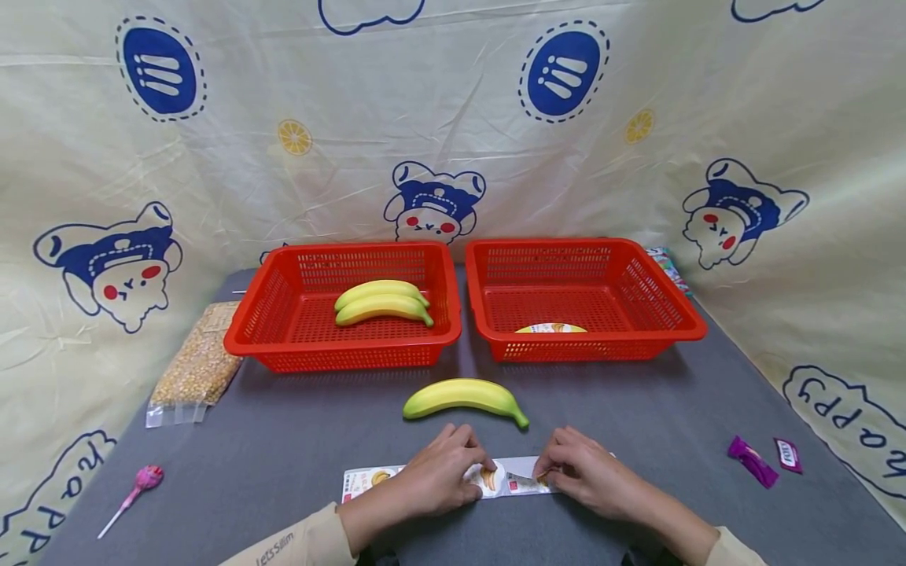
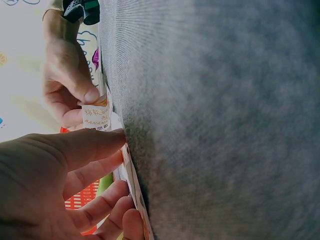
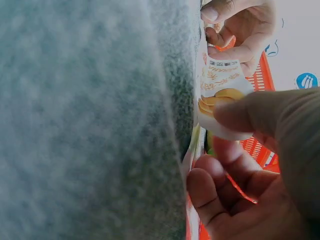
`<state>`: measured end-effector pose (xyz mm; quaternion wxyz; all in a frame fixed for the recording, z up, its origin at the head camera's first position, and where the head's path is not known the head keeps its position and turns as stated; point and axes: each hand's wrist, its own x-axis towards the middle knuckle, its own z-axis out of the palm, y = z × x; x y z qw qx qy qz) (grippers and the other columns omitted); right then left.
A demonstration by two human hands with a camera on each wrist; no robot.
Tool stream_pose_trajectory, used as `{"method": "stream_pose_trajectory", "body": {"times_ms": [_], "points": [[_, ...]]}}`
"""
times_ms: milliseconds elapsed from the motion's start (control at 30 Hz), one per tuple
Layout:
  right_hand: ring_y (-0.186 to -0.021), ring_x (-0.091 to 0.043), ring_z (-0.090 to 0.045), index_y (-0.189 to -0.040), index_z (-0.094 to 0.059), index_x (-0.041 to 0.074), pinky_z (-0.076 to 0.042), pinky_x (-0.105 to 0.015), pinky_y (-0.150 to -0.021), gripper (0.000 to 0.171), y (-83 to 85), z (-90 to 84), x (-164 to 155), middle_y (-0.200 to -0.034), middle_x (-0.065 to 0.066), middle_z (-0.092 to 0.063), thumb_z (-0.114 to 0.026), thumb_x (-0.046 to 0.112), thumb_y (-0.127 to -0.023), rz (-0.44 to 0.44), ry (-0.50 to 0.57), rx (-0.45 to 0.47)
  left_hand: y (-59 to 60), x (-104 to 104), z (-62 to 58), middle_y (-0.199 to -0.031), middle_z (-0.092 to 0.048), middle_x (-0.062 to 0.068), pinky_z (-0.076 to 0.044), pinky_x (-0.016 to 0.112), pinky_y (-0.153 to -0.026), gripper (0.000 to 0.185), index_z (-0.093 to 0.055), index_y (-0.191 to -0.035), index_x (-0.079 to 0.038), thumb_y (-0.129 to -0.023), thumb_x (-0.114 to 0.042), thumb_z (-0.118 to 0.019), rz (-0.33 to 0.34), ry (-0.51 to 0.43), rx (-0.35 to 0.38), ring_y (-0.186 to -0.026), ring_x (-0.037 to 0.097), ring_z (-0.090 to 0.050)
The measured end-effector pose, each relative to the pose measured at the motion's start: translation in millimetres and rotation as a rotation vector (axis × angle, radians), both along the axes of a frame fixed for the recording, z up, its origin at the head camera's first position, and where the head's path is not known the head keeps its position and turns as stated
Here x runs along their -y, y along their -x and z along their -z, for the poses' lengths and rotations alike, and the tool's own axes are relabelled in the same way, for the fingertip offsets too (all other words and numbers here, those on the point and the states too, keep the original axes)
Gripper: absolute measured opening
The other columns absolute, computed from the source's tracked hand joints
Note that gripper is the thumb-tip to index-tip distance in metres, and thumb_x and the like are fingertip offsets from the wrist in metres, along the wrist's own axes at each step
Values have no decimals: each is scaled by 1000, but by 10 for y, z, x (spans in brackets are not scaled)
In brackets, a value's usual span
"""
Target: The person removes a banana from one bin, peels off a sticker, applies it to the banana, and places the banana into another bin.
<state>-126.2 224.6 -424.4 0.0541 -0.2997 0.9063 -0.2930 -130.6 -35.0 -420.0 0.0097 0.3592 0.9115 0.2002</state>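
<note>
Readable stuff: "LetsSlim" on left sleeve [image 1: 283,548]. "happy" in blue outline letters on backdrop cloth [image 1: 849,417], right side. Snack wrapper [image 1: 506,478] has print near "BANANA", too blurry to confirm.

Banana [image 1: 465,397] blocks path fwd; mat [image 1: 283,448] free L & R, baskets [image 1: 343,346] behind.
</note>
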Motion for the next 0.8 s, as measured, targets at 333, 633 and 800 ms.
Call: {"method": "stream_pose_trajectory", "body": {"times_ms": [333,633,800], "points": [[-75,5,-48,-94,-66,20,-43,-18,-64,14,27,11,-10,-84,12,-57,-70,13,-82,-30,31,39,-1,3,3,-96,-53,-8,-40,17,-73,29,-72,-100,-26,-73,-22,-77,-2,-4,-6,-89,7,-45],[-73,5,-47,-84,-64,23,-42,-17,-61,9,18,20,-7,-79,13,-57,-71,18,-82,-71,168,-131,-7,1,10,-97,-53,-8,-39,17,-72,29,-72,-101,-26,-73,-21,-76,-3,-4,-2,-90,6,-44],[-72,2,-50,-85,-64,21,-44,-18,-61,7,24,-103,13,-78,9,-58,-70,17,-83,-77,271,-130,0,2,28,-97,-53,-8,-39,17,-72,28,-71,-101,-26,-74,-21,-75,0,3,-8,-90,7,-45]]}}
